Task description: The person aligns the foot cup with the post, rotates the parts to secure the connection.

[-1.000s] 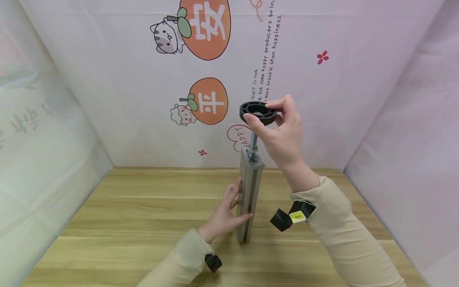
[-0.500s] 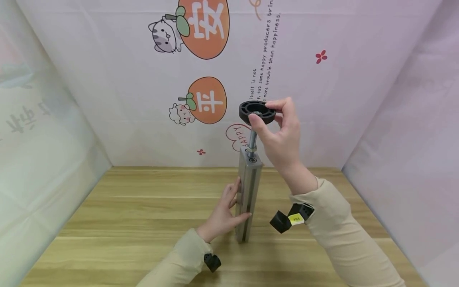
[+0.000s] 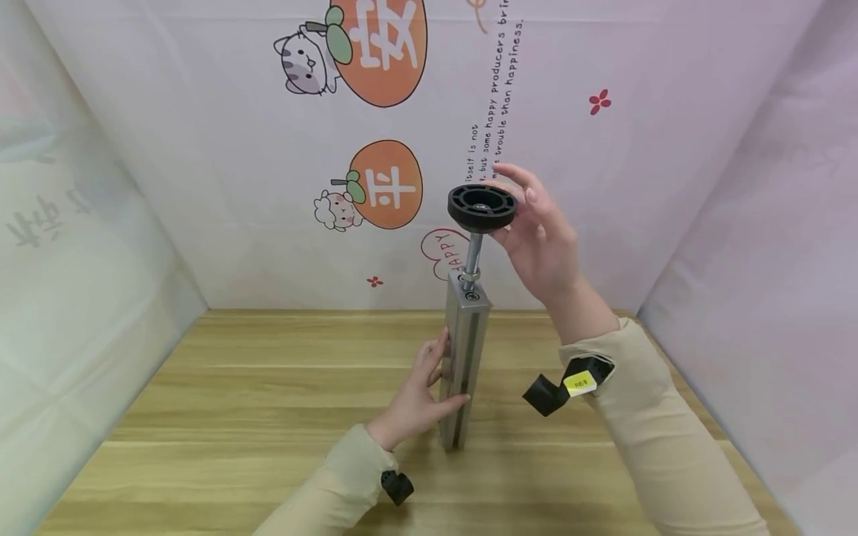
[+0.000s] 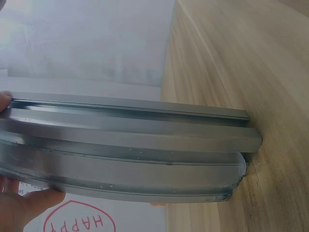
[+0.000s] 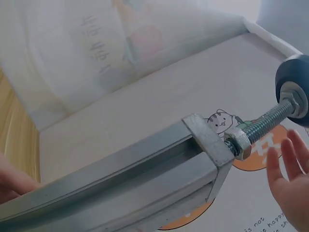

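Note:
An aluminium extrusion profile [image 3: 464, 350] stands upright on the wooden table, its foot on the boards in the left wrist view. My left hand [image 3: 417, 398] grips it from the left, thumb on the near side. Screwed into its top plate is a threaded rod [image 5: 270, 121] bearing a hex nut [image 5: 238, 143] low down. The rod carries a round black levelling foot [image 3: 482, 219], its ribbed, hollow underside facing up. Beside that foot, at its right edge, is my right hand [image 3: 546, 242], fingers loosely spread and gripping nothing. Part of its fingers hides behind the disc.
White printed cloth [image 3: 268, 186] with cartoon fruit walls in the table [image 3: 268, 387] at the back and both sides. A small black camera sits on each wrist, the right one [image 3: 570, 385] with a yellow label.
My right thumb and fingers have let go of the levelling foot's rim, and that hand has drawn off a little to the right. My left hand keeps its grip on the profile.

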The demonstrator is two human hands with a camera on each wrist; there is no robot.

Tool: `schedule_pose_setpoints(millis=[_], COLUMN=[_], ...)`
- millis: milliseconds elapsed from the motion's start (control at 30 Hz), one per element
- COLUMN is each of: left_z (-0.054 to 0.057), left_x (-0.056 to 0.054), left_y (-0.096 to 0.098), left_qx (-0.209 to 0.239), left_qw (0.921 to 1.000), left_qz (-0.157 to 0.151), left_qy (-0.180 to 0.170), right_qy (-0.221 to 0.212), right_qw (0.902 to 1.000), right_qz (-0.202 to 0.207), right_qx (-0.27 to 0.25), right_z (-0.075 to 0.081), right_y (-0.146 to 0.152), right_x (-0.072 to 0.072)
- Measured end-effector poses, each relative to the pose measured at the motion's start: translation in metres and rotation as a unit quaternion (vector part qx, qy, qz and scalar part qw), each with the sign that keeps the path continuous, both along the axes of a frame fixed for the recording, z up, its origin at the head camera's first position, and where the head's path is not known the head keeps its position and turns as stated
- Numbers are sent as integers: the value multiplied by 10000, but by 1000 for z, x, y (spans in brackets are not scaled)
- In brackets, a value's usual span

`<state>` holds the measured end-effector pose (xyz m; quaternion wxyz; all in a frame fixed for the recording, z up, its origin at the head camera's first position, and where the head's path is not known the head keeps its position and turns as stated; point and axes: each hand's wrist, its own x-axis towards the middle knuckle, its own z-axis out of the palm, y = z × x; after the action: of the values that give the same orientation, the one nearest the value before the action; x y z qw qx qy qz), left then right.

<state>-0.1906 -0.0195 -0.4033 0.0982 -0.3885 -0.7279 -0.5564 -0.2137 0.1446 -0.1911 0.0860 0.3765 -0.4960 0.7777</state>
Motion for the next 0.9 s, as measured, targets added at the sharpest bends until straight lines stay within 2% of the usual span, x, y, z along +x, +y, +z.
schedule_pose_setpoints(millis=[167, 333, 733, 900], left_z=[1, 0, 2, 3], left_x=[0, -1, 2, 3], left_y=[0, 1, -2, -3], left_qx=[-52, -28, -77, -73], left_qw=[10000, 10000, 9997, 9997], left_qz=[9, -24, 10, -8], left_qy=[-28, -27, -212, -231], right_qy=[-178, -121, -142, -19], right_qw=[9948, 9895, 9877, 9935], right_qz=[1001, 1435, 1553, 1136], right_qx=[88, -95, -74, 102], right_z=[3, 3, 1, 4], right_y=[1, -1, -4, -3], right_x=[-1, -2, -4, -5])
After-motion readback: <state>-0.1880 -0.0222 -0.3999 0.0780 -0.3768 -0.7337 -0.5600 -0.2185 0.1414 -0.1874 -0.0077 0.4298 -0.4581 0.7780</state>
